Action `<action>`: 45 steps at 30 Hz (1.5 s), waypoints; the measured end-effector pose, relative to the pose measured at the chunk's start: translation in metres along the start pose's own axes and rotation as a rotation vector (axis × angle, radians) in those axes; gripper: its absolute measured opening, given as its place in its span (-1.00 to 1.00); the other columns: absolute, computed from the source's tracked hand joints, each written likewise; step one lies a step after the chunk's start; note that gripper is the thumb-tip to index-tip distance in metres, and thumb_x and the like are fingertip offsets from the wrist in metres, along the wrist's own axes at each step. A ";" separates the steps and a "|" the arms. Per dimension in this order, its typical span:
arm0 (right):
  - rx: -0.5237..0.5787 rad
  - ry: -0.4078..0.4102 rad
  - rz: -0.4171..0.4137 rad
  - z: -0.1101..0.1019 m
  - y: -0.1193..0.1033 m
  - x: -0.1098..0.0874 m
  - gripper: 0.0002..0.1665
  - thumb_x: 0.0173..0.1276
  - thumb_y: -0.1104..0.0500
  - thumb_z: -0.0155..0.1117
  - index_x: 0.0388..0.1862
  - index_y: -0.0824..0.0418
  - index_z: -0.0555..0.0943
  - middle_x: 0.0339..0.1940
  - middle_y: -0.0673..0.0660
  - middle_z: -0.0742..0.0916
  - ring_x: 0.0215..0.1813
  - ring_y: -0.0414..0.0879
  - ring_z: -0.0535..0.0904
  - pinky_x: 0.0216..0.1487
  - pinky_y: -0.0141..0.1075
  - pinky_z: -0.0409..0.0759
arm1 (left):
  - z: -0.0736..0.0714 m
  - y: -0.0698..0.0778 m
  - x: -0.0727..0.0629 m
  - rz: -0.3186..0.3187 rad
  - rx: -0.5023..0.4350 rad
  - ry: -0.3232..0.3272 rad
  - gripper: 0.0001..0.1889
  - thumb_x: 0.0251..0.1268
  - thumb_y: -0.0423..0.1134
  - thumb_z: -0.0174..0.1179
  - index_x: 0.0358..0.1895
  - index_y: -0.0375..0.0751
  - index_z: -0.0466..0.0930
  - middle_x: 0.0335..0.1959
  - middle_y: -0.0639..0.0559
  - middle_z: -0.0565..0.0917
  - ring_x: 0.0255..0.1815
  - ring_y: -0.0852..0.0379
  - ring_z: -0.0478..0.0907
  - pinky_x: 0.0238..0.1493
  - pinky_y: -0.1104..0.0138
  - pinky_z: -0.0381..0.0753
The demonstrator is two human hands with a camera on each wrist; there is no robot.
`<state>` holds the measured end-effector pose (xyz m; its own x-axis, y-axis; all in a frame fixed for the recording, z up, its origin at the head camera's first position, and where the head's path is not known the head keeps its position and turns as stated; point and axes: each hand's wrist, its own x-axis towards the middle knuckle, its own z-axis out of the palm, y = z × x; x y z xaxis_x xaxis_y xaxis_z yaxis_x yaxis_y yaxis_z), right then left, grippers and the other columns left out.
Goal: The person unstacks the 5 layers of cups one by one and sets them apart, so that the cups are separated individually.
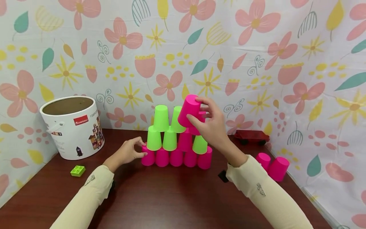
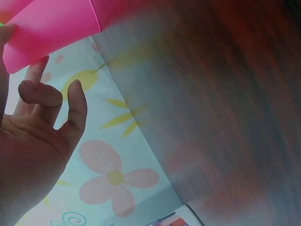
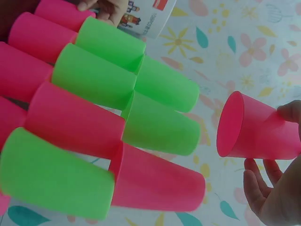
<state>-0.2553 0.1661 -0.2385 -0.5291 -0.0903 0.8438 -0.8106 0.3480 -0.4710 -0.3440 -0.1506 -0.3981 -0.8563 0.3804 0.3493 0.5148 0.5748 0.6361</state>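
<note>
An upside-down cup pyramid stands mid-table: a bottom row of pink cups (image 1: 176, 158), a second row of green cups (image 1: 154, 139) with one pink cup (image 1: 185, 141), and a third row of two green cups (image 1: 161, 118) and a pink one (image 3: 160, 181). My right hand (image 1: 213, 122) grips another pink cup (image 1: 189, 111), mouth downward and tilted, above the third row; the right wrist view shows this held cup (image 3: 258, 127) apart from the stack. My left hand (image 1: 127, 152) pinches the leftmost bottom pink cup (image 1: 148, 158) between thumb and finger.
At the left stands a white bucket (image 1: 77, 133), with a green toy block (image 1: 77, 170) in front of it. Two pink cups (image 1: 278, 168) sit on the right, near a red toy wagon (image 1: 251, 136). A floral curtain (image 1: 177, 63) hangs behind the table.
</note>
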 end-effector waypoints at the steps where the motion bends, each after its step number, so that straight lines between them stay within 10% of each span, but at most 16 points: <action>1: -0.004 -0.002 0.009 -0.005 -0.002 -0.005 -0.42 0.20 0.28 0.47 0.21 0.19 0.53 0.04 0.09 0.68 -0.08 -0.01 0.64 -0.14 -0.11 0.61 | 0.000 0.000 0.001 0.004 -0.003 0.002 -0.66 0.02 -0.26 0.54 -0.28 -0.06 0.50 -0.12 -0.05 0.71 0.02 -0.12 0.60 -0.04 0.01 0.57; 19: -0.115 0.000 0.187 -0.074 -0.004 -0.077 -0.32 0.07 0.45 0.51 0.21 0.15 0.57 0.02 0.00 0.66 -0.21 -0.16 0.63 -0.27 -0.43 0.60 | 0.004 0.001 0.002 0.012 -0.002 0.002 -0.67 0.04 -0.27 0.52 -0.24 -0.07 0.50 -0.12 -0.05 0.72 0.03 -0.09 0.61 0.03 -0.08 0.53; 45: -0.384 -0.071 0.411 -0.148 0.072 -0.135 -0.38 0.16 0.25 0.54 0.20 0.19 0.53 -0.05 0.13 0.67 -0.22 -0.22 0.65 -0.42 -0.39 0.63 | -0.002 0.000 0.001 0.001 -0.006 -0.004 -0.66 0.03 -0.28 0.53 -0.22 -0.09 0.52 -0.12 -0.07 0.71 0.01 -0.11 0.61 0.05 -0.09 0.54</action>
<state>-0.2048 0.3410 -0.3486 -0.8084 0.0663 0.5848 -0.3916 0.6812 -0.6185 -0.3449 -0.1518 -0.3964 -0.8554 0.3841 0.3474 0.5157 0.5702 0.6395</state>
